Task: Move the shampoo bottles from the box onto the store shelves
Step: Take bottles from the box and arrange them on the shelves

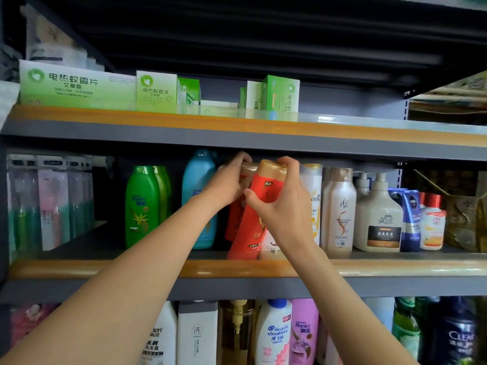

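Head view: both arms reach up to the middle shelf [395, 268], whose orange front lip runs below the bottles. The right hand [283, 204] wraps a red shampoo bottle [253, 233] with a tan cap, thumb on its front, fingers curled over the cap; the bottle leans left, its base at the shelf's front edge. The left hand [226, 184] grips a second red bottle [235, 219] just behind, fingers curled round its top close under the upper shelf [237, 143]. A blue bottle [200, 196] stands just left, a white Pantene bottle [315, 204] just right, leaving a narrow slot. Open shelf floor lies left of the green bottles [143, 206].
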